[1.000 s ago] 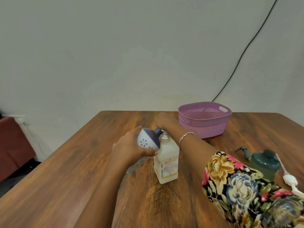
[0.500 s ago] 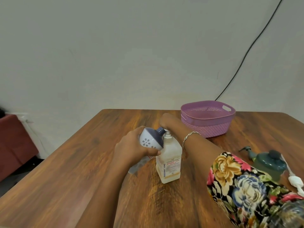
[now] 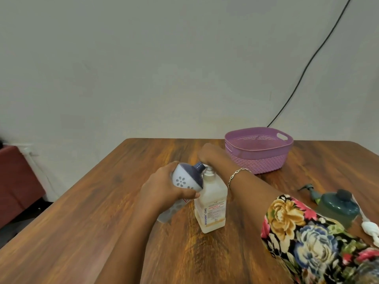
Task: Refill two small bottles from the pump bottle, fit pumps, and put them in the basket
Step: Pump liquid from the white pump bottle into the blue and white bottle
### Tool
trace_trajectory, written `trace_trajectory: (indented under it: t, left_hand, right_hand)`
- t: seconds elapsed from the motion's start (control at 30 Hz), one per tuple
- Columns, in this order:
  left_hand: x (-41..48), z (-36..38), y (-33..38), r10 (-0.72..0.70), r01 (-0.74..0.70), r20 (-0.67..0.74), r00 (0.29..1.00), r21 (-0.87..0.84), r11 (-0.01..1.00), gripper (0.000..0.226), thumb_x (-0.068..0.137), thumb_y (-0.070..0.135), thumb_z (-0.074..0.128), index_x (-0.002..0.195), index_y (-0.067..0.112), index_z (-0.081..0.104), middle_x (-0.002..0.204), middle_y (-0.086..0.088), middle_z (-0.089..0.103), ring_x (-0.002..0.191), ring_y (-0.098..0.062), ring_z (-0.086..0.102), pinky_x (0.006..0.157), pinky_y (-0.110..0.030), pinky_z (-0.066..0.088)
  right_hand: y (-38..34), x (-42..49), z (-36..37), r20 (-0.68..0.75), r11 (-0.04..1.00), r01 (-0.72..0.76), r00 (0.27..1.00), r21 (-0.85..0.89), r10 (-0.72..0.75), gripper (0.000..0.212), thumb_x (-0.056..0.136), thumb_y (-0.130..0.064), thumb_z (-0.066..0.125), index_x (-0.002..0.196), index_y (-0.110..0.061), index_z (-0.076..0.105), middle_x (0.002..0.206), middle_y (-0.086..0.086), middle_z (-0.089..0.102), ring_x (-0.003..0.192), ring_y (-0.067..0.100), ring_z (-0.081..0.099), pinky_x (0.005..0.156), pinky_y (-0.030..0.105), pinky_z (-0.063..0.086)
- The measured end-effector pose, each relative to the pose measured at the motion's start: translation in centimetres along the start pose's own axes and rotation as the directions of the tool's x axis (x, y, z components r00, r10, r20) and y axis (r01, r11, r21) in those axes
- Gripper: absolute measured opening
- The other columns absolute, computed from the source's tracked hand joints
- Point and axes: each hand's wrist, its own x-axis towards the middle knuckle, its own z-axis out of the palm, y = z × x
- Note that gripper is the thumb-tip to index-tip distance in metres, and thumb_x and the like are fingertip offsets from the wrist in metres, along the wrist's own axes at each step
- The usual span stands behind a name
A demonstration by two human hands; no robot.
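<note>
A clear pump bottle (image 3: 211,208) with pale liquid and a printed label stands at the table's middle. My right hand (image 3: 212,155) rests over its pump head, fingers curled down on it, so the head is mostly hidden. My left hand (image 3: 164,187) grips a small white bottle with a dark purple shoulder (image 3: 185,179), tilted so its open neck meets the pump's spout. A second small bottle, green (image 3: 338,206), stands at the right. The purple basket (image 3: 260,162) sits at the back right with nothing visible inside.
A dark green pump (image 3: 309,190) lies left of the green bottle. A white pump (image 3: 369,228) lies at the right edge, partly behind my floral sleeve (image 3: 307,238). A black cable runs down the wall behind the basket. A dark red seat stands at the far left.
Both hands keep the same hold on the small bottle and the pump head. Only the view has shifted slightly.
</note>
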Motion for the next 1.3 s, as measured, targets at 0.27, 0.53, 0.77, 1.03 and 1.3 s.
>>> trace_trajectory:
  t: [0.27,0.53,0.77,1.03,1.3]
  left_hand:
    - [0.5,-1.0,0.6,0.037,-0.036,-0.010,0.999,0.044,0.998,0.073,0.054,0.049,0.081,0.119,0.032,0.053,0.095,0.010,0.059,0.085,-0.012,0.057,0.078,-0.041,0.053]
    - [0.4,-0.5,0.0,0.017,-0.018,0.011,1.000,0.116,0.993,0.076,0.050,0.054,0.079,0.119,0.034,0.052,0.096,0.011,0.059,0.086,-0.012,0.057,0.079,-0.041,0.052]
    - [0.6,-0.6,0.3,0.024,-0.024,0.001,1.000,0.087,0.996,0.085,0.044,0.061,0.075,0.121,0.032,0.052,0.097,0.010,0.059,0.086,-0.012,0.057,0.079,-0.042,0.052]
    - [0.4,-1.0,0.6,0.043,-0.043,0.004,0.999,0.176,0.983,0.077,0.052,0.053,0.078,0.121,0.035,0.050,0.098,0.011,0.059,0.086,-0.011,0.056,0.078,-0.038,0.052]
    - [0.5,-0.8,0.4,0.032,-0.034,0.025,0.999,0.089,0.995,0.091,0.036,0.066,0.066,0.120,0.033,0.052,0.096,0.012,0.060,0.085,-0.009,0.057,0.077,-0.039,0.053]
  right_hand:
    - [-0.5,-0.4,-2.7,-0.109,0.986,0.109,0.989,0.124,-0.095,0.020,0.093,-0.014,0.046,0.076,-0.004,0.050,0.073,0.008,0.055,0.079,0.028,0.054,0.068,0.029,0.040]
    - [0.2,-1.2,-0.5,-0.069,0.992,0.064,0.996,0.110,-0.056,0.031,0.097,-0.013,0.039,0.117,0.003,0.056,0.122,0.014,0.057,0.112,0.032,0.055,0.075,0.033,0.038]
    - [0.0,-0.7,-0.9,-0.151,0.987,0.084,0.986,0.135,-0.063,0.029,0.096,-0.020,0.041,0.112,-0.001,0.057,0.117,0.017,0.060,0.104,0.033,0.058,0.077,0.032,0.041]
    - [-0.5,-0.7,-0.8,-0.061,0.992,0.129,0.990,-0.001,-0.129,0.025,0.096,-0.014,0.040,0.098,0.000,0.060,0.107,0.015,0.062,0.091,0.028,0.056,0.074,0.031,0.041]
    - [-0.3,-0.6,-0.9,-0.056,0.976,0.141,0.989,0.164,-0.134,0.020,0.094,-0.010,0.042,0.086,-0.001,0.058,0.098,0.016,0.060,0.086,0.028,0.056,0.068,0.031,0.042]
